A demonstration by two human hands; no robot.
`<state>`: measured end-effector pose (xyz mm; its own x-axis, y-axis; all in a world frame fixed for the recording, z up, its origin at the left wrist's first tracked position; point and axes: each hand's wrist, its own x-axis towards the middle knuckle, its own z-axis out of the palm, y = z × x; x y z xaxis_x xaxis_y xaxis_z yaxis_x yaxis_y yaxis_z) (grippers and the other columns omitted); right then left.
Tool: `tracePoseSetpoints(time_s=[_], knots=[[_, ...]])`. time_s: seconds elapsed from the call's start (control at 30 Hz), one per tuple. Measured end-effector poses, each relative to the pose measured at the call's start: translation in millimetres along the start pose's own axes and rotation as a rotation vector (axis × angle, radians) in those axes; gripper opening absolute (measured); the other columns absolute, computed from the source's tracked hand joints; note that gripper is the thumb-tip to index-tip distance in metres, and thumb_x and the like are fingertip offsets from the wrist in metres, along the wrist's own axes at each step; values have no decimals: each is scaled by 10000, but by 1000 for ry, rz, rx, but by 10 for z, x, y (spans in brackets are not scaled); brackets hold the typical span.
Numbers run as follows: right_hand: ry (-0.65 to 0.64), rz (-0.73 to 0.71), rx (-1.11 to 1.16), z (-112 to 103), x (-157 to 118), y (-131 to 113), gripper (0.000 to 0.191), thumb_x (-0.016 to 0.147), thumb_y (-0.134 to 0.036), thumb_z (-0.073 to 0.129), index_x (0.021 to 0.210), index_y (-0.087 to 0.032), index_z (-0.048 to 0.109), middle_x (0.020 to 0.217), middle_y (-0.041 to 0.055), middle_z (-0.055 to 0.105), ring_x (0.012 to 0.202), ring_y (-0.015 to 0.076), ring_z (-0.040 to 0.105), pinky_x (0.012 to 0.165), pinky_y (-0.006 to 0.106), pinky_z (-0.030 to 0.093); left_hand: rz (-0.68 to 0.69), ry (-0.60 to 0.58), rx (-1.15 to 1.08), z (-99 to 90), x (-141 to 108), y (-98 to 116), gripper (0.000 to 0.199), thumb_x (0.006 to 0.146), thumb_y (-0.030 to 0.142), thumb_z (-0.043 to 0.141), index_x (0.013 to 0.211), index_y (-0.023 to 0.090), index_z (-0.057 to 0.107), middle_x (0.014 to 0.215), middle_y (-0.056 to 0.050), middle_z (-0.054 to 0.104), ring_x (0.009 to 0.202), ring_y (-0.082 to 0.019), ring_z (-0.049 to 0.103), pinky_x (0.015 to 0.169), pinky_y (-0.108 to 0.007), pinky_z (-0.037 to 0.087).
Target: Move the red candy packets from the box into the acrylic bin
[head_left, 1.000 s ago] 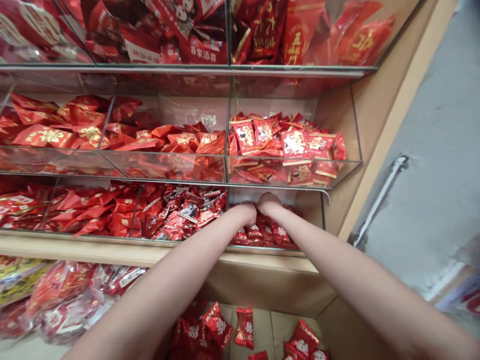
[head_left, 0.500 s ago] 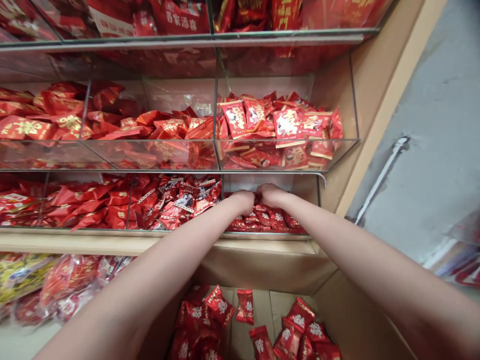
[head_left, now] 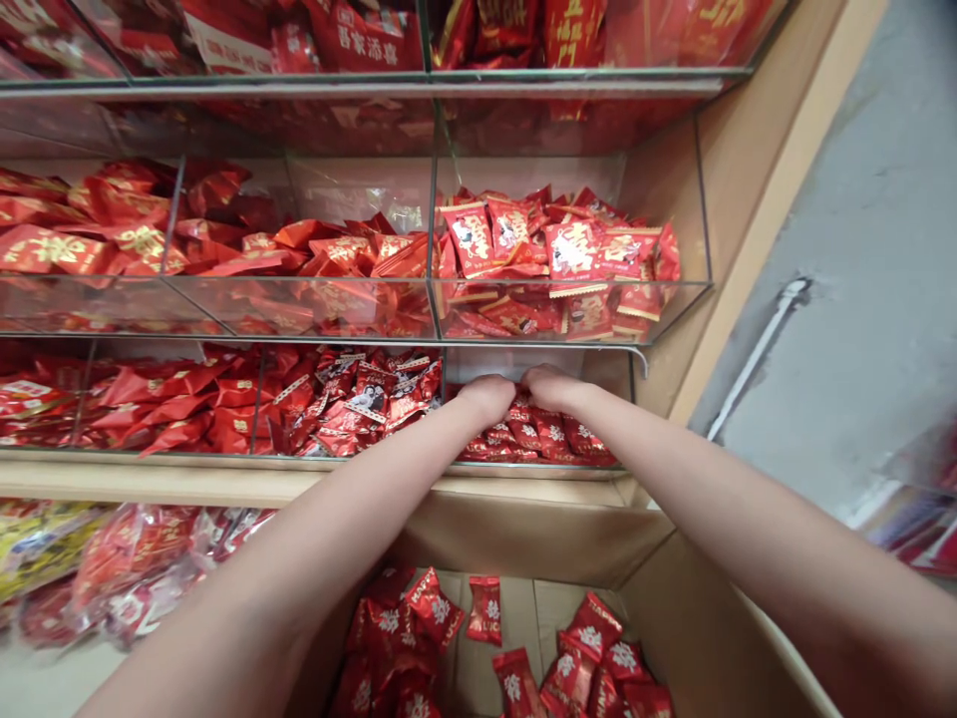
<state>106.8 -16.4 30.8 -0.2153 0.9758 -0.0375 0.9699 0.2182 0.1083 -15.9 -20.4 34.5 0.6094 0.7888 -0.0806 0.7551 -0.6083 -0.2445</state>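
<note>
Clear-fronted shelving stands ahead; in its lower right compartment, the left hand and right hand bend down onto red-wrapped sweets, fingertips hidden: I cannot tell how open they are or what they grip.

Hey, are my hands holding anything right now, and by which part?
It can't be told: the left hand and right hand are at the red LUCK packets, but their fingertips are hidden from view.
</note>
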Motion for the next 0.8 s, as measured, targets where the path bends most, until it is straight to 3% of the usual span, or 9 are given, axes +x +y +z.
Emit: tracePoseSetpoints(time_s=[0.3,0.8], knots=[[-17,129,-33,-35,50,97,273,825,-283,501,1054,-136,528,1064,83,544,906,178,550,758,355,464,11,-6,-58,35,45,109,251,837,293,464,1034,152,527,1046,-72,544,902,-167,543,767,-360,459],[-52,73,-23,0,3,178,262,827,-272,500,1051,-140,528,1066,75,545,917,177,547,766,368,461,-42,9,-113,90,191,83,282,835,308,464,1071,158,507,1078,-78,528,921,-176,535,777,-374,454]])
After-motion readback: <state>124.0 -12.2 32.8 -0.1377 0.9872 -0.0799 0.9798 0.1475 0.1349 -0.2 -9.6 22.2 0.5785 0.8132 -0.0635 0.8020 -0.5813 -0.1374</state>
